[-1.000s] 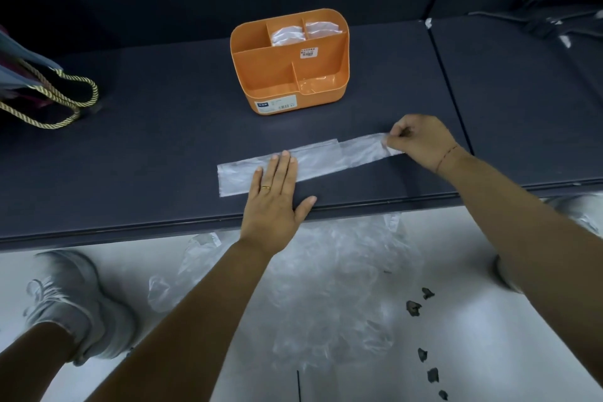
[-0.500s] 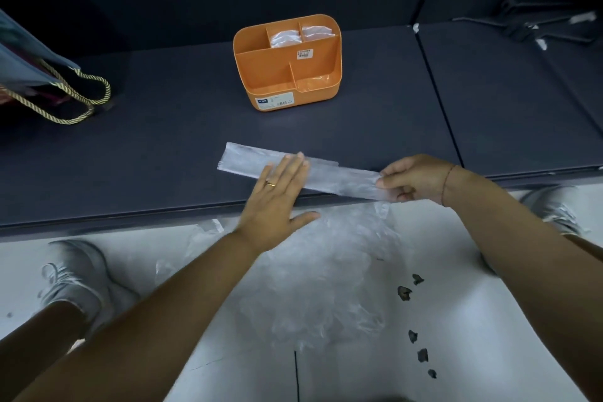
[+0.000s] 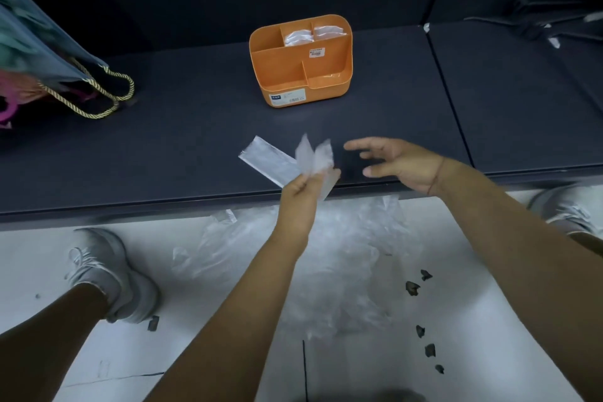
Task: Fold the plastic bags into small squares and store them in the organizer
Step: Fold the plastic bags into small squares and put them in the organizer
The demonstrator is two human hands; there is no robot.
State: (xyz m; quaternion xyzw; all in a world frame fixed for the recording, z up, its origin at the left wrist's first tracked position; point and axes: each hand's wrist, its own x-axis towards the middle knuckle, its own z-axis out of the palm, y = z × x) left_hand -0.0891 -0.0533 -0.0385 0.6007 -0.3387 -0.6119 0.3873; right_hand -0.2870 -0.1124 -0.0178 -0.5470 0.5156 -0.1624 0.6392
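Here, Mid-Fold: One Pinch Near the Edge

Shows the left hand pinching the plastic bag, folded into a long strip, close to the front edge of the dark surface. Shows the far end of the strip lying flat toward the upper left, and the near end standing up, blurred, above the fingers. Shows the right hand spread wide and holding nothing, just beside the raised end but apart from it. Places the orange organizer well behind, with folded bags in its two rear compartments. Places a heap of loose bags on the floor below the edge.

Suggests three likely faults:
- Risks the springy film opening along its length, given a single pinch and no flat palm on it.
- Risks a skewed crease, and so a lopsided square, given the strip's slant to the edge.
- Risks a slide off the edge into the heap, given the closeness of the grip to that edge.

Calls, probably, for the right hand to pin the strip before any further crease.
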